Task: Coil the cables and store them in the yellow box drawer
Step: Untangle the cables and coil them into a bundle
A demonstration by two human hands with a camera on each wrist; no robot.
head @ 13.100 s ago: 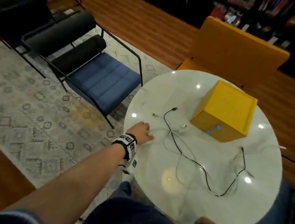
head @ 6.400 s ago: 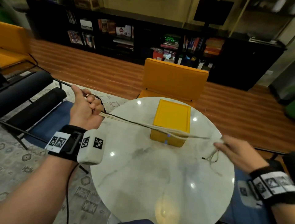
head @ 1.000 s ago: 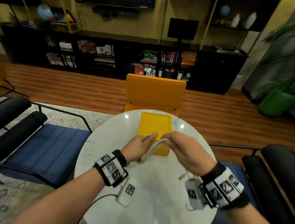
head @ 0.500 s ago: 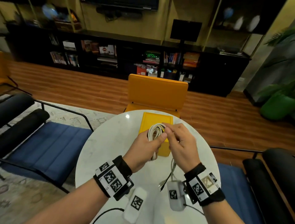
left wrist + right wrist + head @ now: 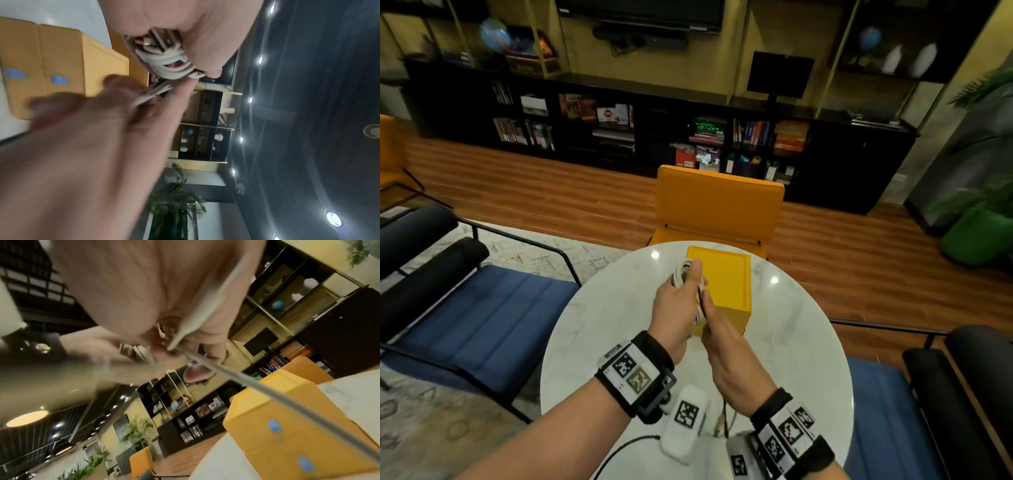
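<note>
The person is standing over a round white marble table (image 5: 784, 342) with both hands raised above it, just in front of the yellow box (image 5: 726, 284), which is sitting toward the far side of the tabletop. The left hand (image 5: 678, 308) is gripping a bundle of coiled cables (image 5: 170, 65), mostly white loops with a dark strand among them, the thumb pressing over the top of the coil and the fingers wrapping it from behind. The right hand (image 5: 729, 356) is reaching in close beside it, forefinger and thumb pinching the loose strand (image 5: 226, 371) that is running out taut from the coil; that hand is blurred in the left wrist view, so its other fingers are hard to read. From the right wrist the box is showing two blue spots on its front face, and its drawers are looking closed. A tail of cable is hanging down between the wrists toward the near edge of the table. A yellow chair (image 5: 719, 205) is standing behind the table, a blue-cushioned chair (image 5: 482, 308) to the left.
</note>
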